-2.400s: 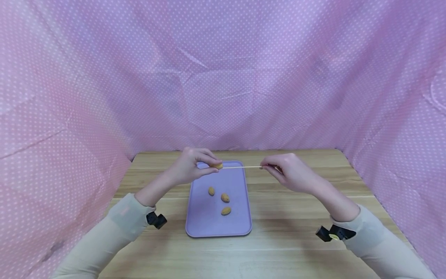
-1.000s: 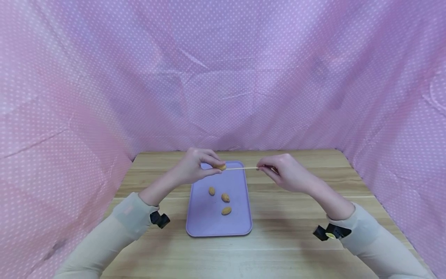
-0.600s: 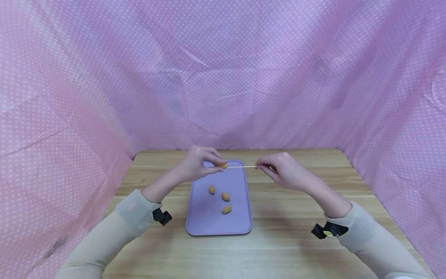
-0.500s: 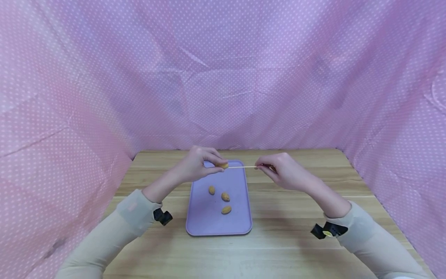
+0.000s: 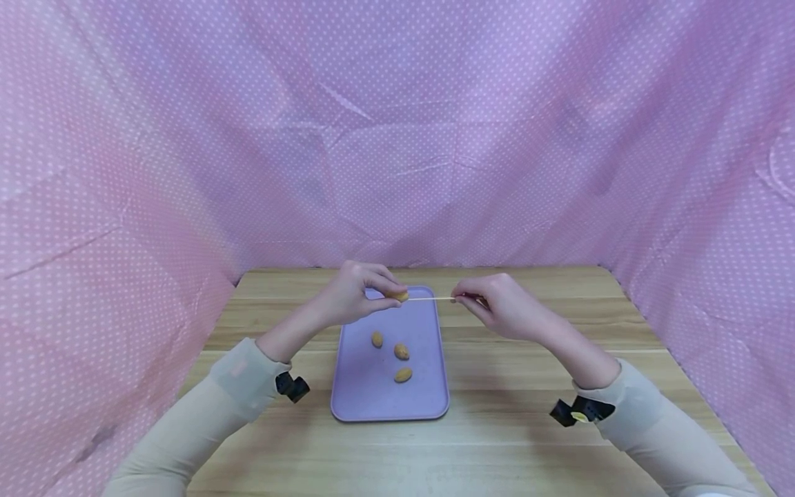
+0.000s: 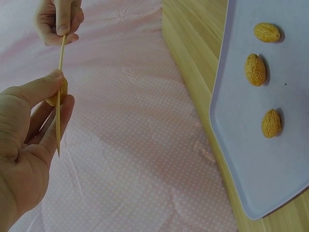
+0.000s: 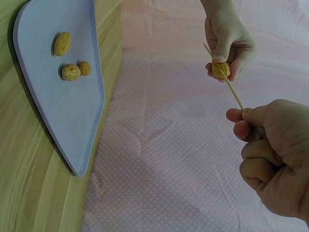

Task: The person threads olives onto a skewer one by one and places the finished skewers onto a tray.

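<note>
In the head view my left hand (image 5: 354, 293) pinches a wrinkled golden dried date (image 5: 401, 297) between thumb and fingers, raised over the far end of the tray. A thin bamboo skewer (image 5: 430, 299) runs level from that date to my right hand (image 5: 503, 307), whose thumb and fingertips pinch its other end. In the left wrist view the skewer's pointed end (image 6: 58, 140) sticks out well past the date (image 6: 63, 89), between thumb and fingers. I cannot tell whether the skewer pierces the date or lies against it. My right palm hides the skewer's rear end.
Below the hands a lilac tray (image 5: 354, 400) lies on the wood-grain table (image 5: 528, 442). Three more dried dates (image 5: 401, 352) lie apart on it, with a tiny dark speck among them. Pink dotted cloth (image 5: 397, 138) encloses the table at the back and both sides.
My right hand has moved left and my left hand slightly right, so less skewer shows between them. The dates on the tray have stayed put.
</note>
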`<state>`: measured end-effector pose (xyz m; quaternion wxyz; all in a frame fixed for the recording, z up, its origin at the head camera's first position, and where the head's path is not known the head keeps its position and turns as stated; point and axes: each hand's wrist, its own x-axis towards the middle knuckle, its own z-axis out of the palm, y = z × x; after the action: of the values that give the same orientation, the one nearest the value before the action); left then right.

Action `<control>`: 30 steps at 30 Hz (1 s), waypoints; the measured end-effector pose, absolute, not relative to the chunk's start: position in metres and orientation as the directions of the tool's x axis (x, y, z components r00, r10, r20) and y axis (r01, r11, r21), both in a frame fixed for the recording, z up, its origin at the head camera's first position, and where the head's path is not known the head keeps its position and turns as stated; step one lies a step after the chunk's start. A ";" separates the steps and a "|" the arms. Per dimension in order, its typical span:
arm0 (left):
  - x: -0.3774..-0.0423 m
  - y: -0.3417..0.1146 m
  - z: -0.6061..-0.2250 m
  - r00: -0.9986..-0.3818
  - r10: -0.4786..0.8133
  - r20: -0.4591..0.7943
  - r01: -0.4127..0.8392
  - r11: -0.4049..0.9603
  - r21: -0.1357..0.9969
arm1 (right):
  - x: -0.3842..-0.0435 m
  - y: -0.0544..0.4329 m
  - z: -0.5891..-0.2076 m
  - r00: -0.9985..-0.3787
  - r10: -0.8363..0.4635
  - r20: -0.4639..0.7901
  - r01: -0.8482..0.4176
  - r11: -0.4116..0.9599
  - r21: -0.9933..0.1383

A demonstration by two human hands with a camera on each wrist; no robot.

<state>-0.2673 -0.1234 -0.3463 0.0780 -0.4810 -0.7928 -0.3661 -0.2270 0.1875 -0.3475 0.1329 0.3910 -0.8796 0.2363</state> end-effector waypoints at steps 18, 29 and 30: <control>-0.267 -0.120 -0.350 -0.531 0.703 0.474 0.817 0.277 0.505 | -0.229 0.183 -0.350 -0.640 -0.639 0.427 -0.768 0.557 -0.317; -0.269 -0.117 -0.350 -0.518 0.707 0.482 0.828 0.272 0.491 | -0.231 0.181 -0.351 -0.644 -0.638 0.422 -0.764 0.562 -0.317; -0.270 -0.117 -0.350 -0.517 0.707 0.482 0.828 0.271 0.490 | -0.232 0.180 -0.351 -0.643 -0.639 0.421 -0.765 0.561 -0.316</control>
<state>-0.2698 -0.1166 -0.3503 0.0840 -0.4842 -0.7928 -0.3605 -0.2318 0.1801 -0.3512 0.1303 0.4016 -0.8739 0.2408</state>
